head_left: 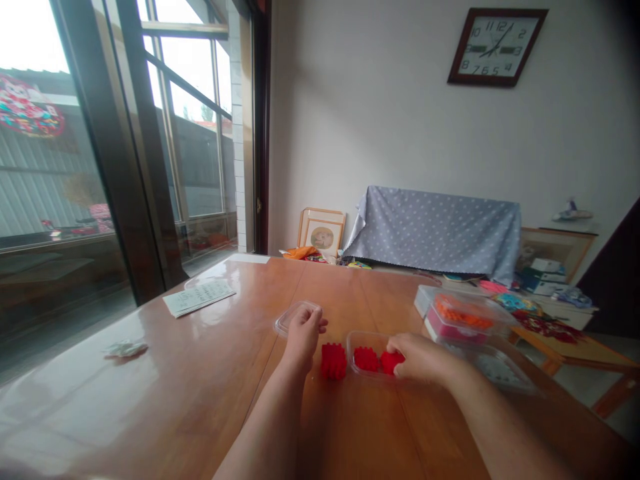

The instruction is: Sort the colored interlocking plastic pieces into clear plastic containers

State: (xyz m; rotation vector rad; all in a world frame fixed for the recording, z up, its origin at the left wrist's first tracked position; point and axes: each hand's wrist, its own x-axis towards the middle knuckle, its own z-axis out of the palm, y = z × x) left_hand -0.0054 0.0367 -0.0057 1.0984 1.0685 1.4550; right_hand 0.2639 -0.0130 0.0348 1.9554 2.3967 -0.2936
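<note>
My left hand is closed above the table, its fingers curled together; whether anything is in them cannot be made out. Behind it lies a small clear plastic lid or tray, partly covered by the hand. A red block with toothed edges stands on the wood to the right of that hand. In a clear plastic box sits another red toothed piece. My right hand reaches into the right side of this box, with thumb and fingers closed on a red piece that they partly hide.
At the right of the wooden table, clear boxes hold orange pieces and pink pieces; a clear tray lies in front. Papers and a crumpled plastic wrapper are on the left. A dotted cloth hangs beyond.
</note>
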